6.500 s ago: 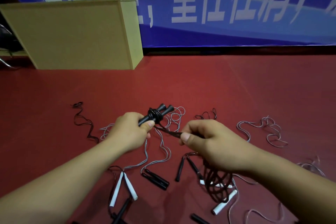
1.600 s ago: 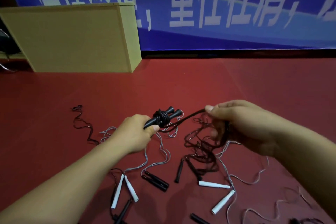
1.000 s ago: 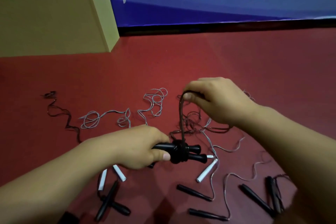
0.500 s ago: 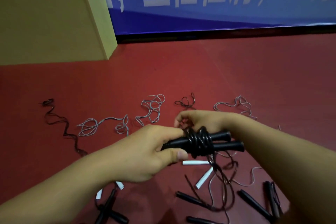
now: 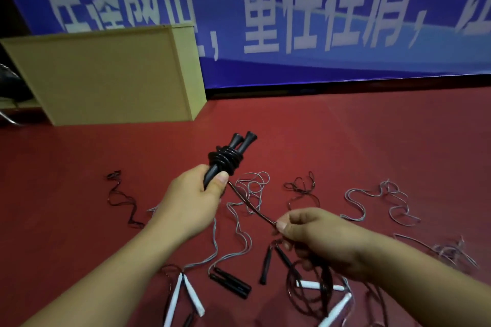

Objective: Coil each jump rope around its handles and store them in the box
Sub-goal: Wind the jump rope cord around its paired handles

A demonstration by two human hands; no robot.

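- Head view: the left hand (image 5: 192,199) reaches forward from the lower left, forearm stretched out above the red floor (image 5: 372,141), fist raised over the middle of it.
- Its fingers and thumb are curled tight round the lower ends of a pair of black handles (image 5: 233,154), which tilt up and away to the right; their flared tips point towards the far wall.
- A black rope coil (image 5: 225,160) is wound in several turns about the middle of the handles, just above the thumb.
- From the coil a taut rope strand (image 5: 249,203) runs down and right to the right hand (image 5: 318,236).
- The right hand comes in from the lower right, knuckles up, lower than the left; thumb and forefinger pinch the strand, the other fingers curled under (what they hold I cannot tell). Loose dark loops (image 5: 310,292) hang below it.
- A wooden box (image 5: 106,74) stands at the far left of the floor, against a blue banner (image 5: 345,34).
- Scattered on the near floor: grey ropes (image 5: 380,199), white handles (image 5: 186,295) and black handles, lying loose (image 5: 229,283).
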